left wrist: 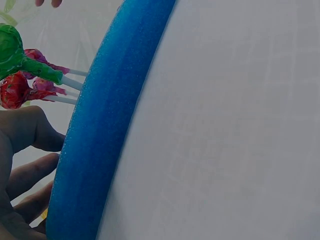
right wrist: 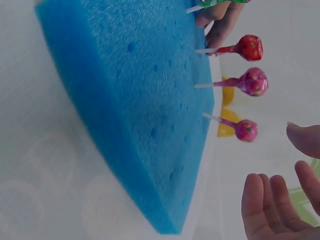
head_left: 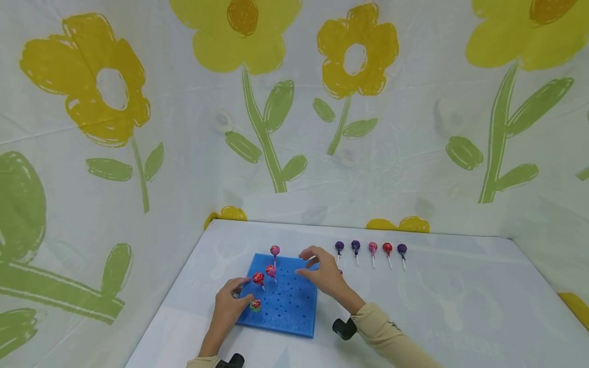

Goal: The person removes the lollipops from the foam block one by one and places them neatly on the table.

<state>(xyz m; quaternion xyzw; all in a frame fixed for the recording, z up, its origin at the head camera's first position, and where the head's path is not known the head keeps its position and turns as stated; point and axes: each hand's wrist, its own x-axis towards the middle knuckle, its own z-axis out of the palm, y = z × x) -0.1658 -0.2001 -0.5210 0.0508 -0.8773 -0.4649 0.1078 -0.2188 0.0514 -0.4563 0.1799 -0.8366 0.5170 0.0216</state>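
A blue foam board [head_left: 294,312] dotted with small holes lies on the table, and several wrapped lollipops stand in its left part. Among them are a green-wrapped one [left wrist: 10,50] near the front, a red one [right wrist: 250,48] and pink ones [head_left: 274,250]. My left hand [head_left: 230,301] rests at the board's left side, thumb beside the green-wrapped lollipop, fingertips at the foam. Over the board's right back part hovers my right hand [head_left: 324,271], thumb and fingers spread with nothing between them. In the right wrist view it appears beyond the row of standing lollipops.
To the right of the board, a row of lollipops lies on the white table [head_left: 414,306], including purple ones [head_left: 356,245], a pink one [head_left: 372,247] and a red one [head_left: 387,248]. Another is partly hidden behind my right hand. A flower-printed curtain [head_left: 391,168] hangs behind the table.
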